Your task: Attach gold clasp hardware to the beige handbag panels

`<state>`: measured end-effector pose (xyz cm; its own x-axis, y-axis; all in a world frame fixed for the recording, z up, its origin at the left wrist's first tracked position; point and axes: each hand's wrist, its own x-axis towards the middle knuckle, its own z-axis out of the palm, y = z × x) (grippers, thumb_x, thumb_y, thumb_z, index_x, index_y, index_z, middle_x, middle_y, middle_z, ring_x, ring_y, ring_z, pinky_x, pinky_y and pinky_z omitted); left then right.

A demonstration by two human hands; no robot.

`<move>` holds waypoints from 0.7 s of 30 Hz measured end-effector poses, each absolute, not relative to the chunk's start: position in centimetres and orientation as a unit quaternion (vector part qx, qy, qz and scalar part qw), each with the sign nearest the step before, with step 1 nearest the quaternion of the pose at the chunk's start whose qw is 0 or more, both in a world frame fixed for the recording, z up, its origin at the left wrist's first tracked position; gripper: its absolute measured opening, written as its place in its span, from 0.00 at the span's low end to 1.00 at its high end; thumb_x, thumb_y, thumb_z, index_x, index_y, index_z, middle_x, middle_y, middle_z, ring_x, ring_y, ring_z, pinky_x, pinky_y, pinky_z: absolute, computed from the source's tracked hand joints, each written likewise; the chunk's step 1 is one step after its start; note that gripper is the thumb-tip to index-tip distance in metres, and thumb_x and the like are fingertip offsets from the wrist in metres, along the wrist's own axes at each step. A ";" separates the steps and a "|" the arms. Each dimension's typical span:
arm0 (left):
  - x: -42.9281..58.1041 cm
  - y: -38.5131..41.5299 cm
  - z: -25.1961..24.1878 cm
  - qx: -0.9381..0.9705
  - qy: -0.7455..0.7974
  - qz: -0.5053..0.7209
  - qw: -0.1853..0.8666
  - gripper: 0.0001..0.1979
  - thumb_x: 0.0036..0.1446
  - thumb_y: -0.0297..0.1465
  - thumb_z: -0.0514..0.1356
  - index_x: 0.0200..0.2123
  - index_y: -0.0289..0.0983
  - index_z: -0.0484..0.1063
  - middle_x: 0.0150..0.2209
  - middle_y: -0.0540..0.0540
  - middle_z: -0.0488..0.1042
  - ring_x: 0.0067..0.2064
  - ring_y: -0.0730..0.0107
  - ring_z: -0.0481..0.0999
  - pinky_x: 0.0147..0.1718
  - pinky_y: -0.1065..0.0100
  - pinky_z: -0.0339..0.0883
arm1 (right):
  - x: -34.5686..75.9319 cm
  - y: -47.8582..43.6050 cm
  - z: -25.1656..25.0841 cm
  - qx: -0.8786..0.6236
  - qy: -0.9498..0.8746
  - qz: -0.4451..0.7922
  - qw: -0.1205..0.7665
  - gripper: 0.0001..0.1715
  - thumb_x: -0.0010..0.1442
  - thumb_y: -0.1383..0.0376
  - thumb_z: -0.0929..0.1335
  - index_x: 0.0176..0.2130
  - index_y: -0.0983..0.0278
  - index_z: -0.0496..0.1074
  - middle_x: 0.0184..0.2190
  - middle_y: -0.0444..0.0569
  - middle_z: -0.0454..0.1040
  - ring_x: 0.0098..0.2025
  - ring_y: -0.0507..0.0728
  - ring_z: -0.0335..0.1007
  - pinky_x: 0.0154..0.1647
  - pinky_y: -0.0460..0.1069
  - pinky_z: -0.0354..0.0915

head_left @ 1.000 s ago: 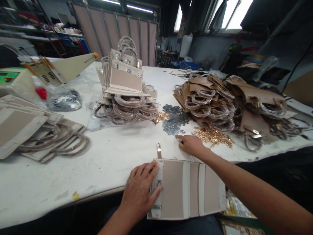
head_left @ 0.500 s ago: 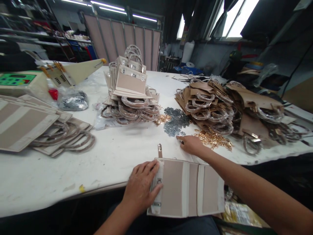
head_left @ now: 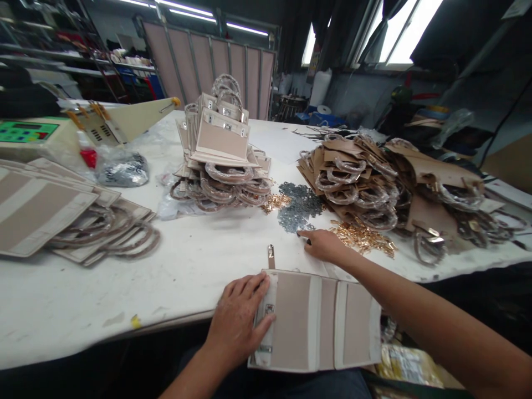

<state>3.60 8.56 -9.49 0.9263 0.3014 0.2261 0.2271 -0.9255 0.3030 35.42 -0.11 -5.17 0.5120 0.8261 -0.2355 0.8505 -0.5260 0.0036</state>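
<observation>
With the left grip (head_left: 241, 321) open and flat on the beige bag panel (head_left: 320, 321) at lower centre over the counter (head_left: 187, 266) edge, draw one piece clear of the grey hardware pile (head_left: 300, 204) mid-frame under the right grip (head_left: 326, 245), closure hard to judge, perhaps fingertip-only.
</observation>
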 end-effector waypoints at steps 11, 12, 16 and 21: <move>3.8 8.6 -9.7 0.970 0.135 0.142 0.142 0.35 0.62 0.38 0.66 0.71 0.43 0.63 0.70 0.45 0.68 0.66 0.50 0.67 0.63 0.48 0.62 | 36.7 -0.4 -5.0 0.867 0.485 -0.109 -0.016 0.21 0.66 0.58 0.69 0.57 0.49 0.81 0.52 0.45 0.83 0.52 0.61 0.79 0.50 0.51 0.70; 3.8 8.6 -9.7 0.970 0.135 0.140 0.144 0.35 0.62 0.38 0.66 0.71 0.43 0.64 0.70 0.45 0.68 0.66 0.50 0.67 0.63 0.48 0.62 | 37.0 -0.1 -5.1 0.866 0.485 -0.118 -0.022 0.21 0.65 0.58 0.70 0.56 0.48 0.81 0.50 0.44 0.84 0.49 0.60 0.79 0.48 0.50 0.70; 3.7 8.3 -9.2 0.970 0.146 0.124 0.152 0.35 0.61 0.37 0.66 0.70 0.43 0.64 0.70 0.45 0.68 0.66 0.49 0.67 0.63 0.47 0.62 | 37.6 0.7 -5.5 0.859 0.490 -0.141 -0.038 0.17 0.61 0.61 0.73 0.50 0.50 0.84 0.43 0.42 0.85 0.42 0.57 0.79 0.41 0.47 0.68; 3.6 7.9 -8.7 0.969 0.153 0.103 0.167 0.34 0.63 0.40 0.65 0.70 0.43 0.64 0.71 0.45 0.66 0.67 0.50 0.66 0.64 0.47 0.60 | 37.5 0.8 -4.5 0.859 0.492 -0.134 -0.047 0.10 0.59 0.63 0.73 0.41 0.56 0.85 0.37 0.44 0.84 0.38 0.56 0.77 0.38 0.48 0.65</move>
